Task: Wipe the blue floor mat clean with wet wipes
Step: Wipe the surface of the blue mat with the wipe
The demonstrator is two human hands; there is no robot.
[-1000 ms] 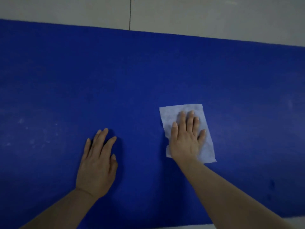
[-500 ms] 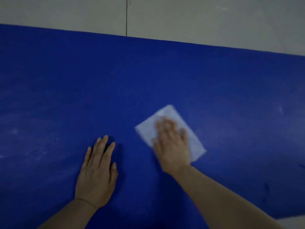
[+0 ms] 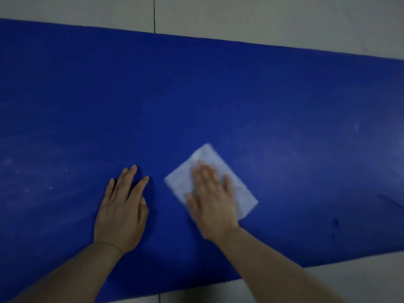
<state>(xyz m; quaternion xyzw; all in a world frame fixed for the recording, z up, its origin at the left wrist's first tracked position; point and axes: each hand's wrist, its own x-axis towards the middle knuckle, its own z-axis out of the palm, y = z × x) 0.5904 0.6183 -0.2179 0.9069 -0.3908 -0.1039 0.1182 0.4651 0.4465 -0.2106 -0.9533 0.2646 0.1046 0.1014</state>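
right hand (image 3: 213, 201) is pressing flat, fingers straight, on white wet wipe (image 3: 235, 178), lower centre | left hand (image 3: 122, 207) is resting flat, open, beside it | blue floor mat (image 3: 218, 95) is filling the frame middle | no writing is showing

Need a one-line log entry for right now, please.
stage: wiping | right hand: flat on wet wipe, blurred | left hand: flat on blue mat | pale marks on mat left of hands

Dim, even light, soft shadows under the arms, motion blur on the right hand (image 3: 213, 203)
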